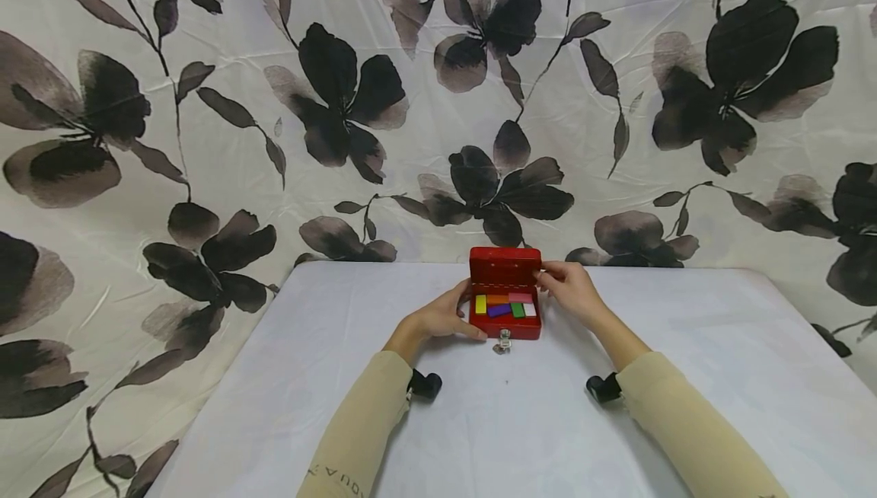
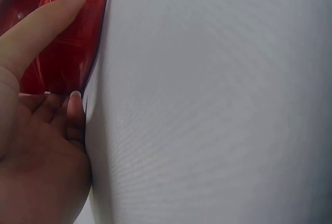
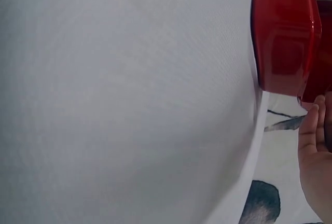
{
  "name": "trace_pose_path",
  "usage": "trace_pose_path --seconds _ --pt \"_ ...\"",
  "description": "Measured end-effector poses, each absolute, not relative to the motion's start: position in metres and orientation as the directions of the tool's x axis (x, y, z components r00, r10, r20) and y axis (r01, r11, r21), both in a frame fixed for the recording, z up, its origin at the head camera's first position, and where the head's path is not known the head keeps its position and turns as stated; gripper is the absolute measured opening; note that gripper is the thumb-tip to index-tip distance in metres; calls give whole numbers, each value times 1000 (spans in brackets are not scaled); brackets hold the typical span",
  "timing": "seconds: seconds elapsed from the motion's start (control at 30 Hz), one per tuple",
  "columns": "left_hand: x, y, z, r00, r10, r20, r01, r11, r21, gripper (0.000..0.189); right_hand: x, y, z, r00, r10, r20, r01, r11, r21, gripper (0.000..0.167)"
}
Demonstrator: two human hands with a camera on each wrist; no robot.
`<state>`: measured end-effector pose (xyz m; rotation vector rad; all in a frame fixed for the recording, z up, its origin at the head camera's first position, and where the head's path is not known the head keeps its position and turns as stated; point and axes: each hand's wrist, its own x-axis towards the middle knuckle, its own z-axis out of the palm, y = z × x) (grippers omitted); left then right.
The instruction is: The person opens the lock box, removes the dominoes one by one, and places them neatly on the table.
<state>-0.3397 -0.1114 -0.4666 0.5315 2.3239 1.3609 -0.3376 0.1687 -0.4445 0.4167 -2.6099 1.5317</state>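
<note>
A small red metal cash box [image 1: 522, 332] stands on the table with its lid [image 1: 505, 266] raised. Inside lie several coloured blocks: yellow [image 1: 481, 304], orange [image 1: 496, 299], pink [image 1: 520, 298], purple [image 1: 499, 311], green [image 1: 517, 310] and white [image 1: 529, 309]. My left hand [image 1: 441, 315] grips the box's left side, its thumb along the front; the left wrist view shows that thumb [image 2: 52, 22] against the red wall. At the lid's right edge, my right hand [image 1: 572, 288] pinches with thumb and fingers. Only part of that hand [image 3: 317, 167] shows in the right wrist view.
A latch with what look like small keys [image 1: 503, 342] hangs at the box's front. White cloth covers the table [image 1: 521, 422]. Behind its far edge hangs a floral curtain [image 1: 411, 125]. Each wrist wears a black camera [image 1: 426, 386].
</note>
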Motion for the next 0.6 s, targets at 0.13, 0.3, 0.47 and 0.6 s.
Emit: trace_pose_path --seconds 0.13,0.3,0.47,0.6 --pt "-339 -111 -467 -851 507 -141 120 448 886 113 -337 166 -444 -963 -162 217 -269 488 -831 37" --pt "-338 -111 -467 -856 497 -145 95 426 900 120 -336 165 -445 -965 -150 215 -262 513 -818 38" --pt "-338 -111 -467 -859 490 -147 77 408 910 122 -334 164 -446 -970 -197 140 -225 523 -822 46" --pt "-338 -111 -467 -860 490 -144 78 405 911 120 -334 164 -446 -970 -232 76 -189 515 -836 51"
